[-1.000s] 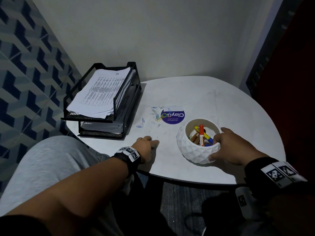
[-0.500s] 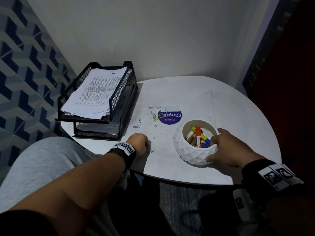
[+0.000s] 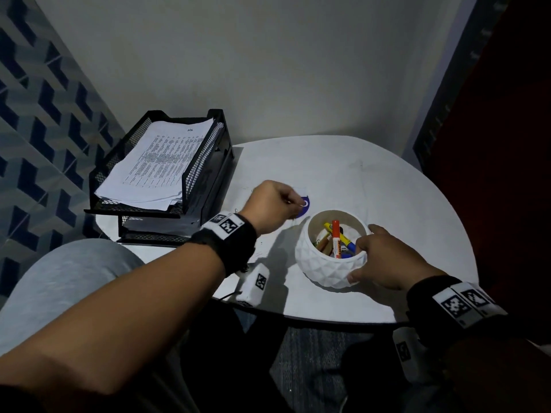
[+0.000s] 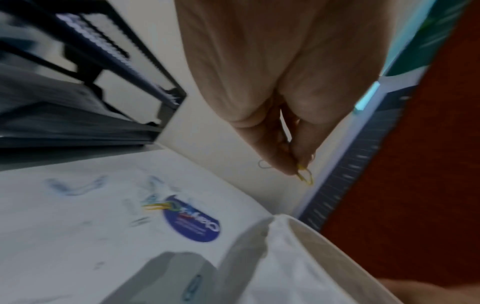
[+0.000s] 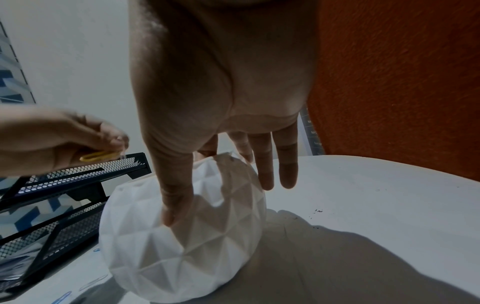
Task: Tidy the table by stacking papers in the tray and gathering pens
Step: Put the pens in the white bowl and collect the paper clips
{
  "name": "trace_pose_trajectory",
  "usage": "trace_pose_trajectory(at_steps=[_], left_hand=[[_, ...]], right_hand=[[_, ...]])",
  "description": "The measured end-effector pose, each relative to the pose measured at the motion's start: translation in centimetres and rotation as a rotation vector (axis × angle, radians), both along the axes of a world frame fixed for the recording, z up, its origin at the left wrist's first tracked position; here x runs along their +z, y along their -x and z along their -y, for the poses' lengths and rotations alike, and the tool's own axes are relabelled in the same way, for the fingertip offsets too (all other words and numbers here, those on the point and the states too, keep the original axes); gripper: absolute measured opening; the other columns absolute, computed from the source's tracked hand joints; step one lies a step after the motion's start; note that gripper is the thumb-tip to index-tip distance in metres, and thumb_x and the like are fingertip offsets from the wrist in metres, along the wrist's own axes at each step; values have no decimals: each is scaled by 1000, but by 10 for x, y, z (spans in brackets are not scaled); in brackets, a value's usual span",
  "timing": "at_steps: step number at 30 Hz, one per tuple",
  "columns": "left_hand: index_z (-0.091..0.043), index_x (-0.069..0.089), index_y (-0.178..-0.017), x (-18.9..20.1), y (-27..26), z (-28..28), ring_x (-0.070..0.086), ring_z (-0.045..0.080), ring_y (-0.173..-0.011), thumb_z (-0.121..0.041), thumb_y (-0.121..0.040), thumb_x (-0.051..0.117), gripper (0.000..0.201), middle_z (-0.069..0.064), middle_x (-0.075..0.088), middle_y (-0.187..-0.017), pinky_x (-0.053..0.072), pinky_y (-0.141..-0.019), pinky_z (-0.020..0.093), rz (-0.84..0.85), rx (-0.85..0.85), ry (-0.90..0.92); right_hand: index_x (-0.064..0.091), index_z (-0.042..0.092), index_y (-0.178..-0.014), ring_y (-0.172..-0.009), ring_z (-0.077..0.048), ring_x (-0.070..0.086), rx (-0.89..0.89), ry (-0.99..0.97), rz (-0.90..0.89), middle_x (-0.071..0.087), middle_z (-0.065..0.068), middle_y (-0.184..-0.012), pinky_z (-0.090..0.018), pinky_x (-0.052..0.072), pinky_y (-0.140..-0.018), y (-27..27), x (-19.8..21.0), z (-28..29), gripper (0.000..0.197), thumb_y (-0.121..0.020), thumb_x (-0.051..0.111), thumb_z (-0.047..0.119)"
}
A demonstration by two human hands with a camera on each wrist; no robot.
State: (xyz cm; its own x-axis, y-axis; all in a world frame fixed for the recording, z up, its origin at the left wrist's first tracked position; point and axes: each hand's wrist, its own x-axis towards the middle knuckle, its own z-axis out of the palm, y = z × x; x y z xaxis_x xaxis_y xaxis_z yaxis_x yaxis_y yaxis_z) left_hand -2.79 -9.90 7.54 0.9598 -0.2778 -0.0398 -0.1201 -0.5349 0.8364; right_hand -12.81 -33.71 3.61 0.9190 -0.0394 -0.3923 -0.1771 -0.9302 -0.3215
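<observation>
A white faceted bowl (image 3: 329, 274) stands near the table's front edge with several pens and markers (image 3: 337, 238) in it. My right hand (image 3: 362, 260) grips the bowl, thumb on its near side (image 5: 171, 205) and fingers at the rim. My left hand (image 3: 298, 204) hovers just left of and behind the bowl, pinching a yellow paper clip (image 4: 305, 178) between its fingertips; the clip (image 5: 100, 155) also shows in the right wrist view. A black mesh tray (image 3: 208, 162) at the left holds a stack of printed papers (image 3: 161, 162).
Loose paper clips (image 4: 155, 206) lie on the white table (image 3: 372, 180) beside a round blue sticker (image 4: 193, 224). The tray has a lower tier (image 3: 155, 228). A wall stands close behind and a red panel at the right. My knee is under the table's left edge.
My left hand has lifted off the table near the front edge and moved forward and right toward the bowl, now pinching a paper clip. My right hand has stayed on the bowl.
</observation>
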Motion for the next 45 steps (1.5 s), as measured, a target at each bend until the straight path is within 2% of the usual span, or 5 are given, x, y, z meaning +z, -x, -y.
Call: trace_pose_trajectory(at_steps=[6, 15, 23, 27, 45], left_hand=[[-20, 81, -90, 4, 16, 55, 60, -7, -67, -13, -85, 76, 10, -16, 69, -74, 41, -60, 3, 55, -229, -220], [-19, 76, -106, -1, 9, 32, 66, 2, -71, -1, -88, 59, 30, -3, 75, -105, 54, -73, 23, 8, -142, -118], [-26, 51, -137, -68, -3, -77, 53, 29, -129, -55, -77, 60, 68, 7, 59, -132, 47, -104, 38, -269, -114, -946], [-35, 39, -136, -95, 7, -85, 58, 34, -112, -60, -44, 82, 104, 9, 43, -127, 55, -93, 44, -373, -70, -992], [-21, 74, -82, -98, 4, -61, 67, 25, -97, -13, -81, 62, 14, 5, 74, -97, 48, -73, 25, -114, -176, -895]], right_hand=[[64, 35, -87, -106, -25, 63, 1, 6, -3, 40, -1, -151, -41, 57, -92, 6, 4, 0, 43, -59, 92, 50], [58, 37, -85, -102, -24, 62, 7, 3, 3, 44, 2, -136, -38, 56, -88, 7, 5, 6, 47, -56, 93, 50], [62, 36, -90, -101, -22, 62, 15, 4, 7, 45, 3, -136, -36, 55, -88, 4, 5, 5, 49, -56, 93, 53], [63, 37, -90, -108, -23, 62, 14, 10, 8, 41, 1, -147, -36, 55, -90, 3, 5, 2, 48, -56, 93, 52], [64, 36, -95, -108, -22, 61, 10, -7, 6, 38, 2, -154, -39, 57, -93, 0, -4, 0, 50, -59, 94, 54]])
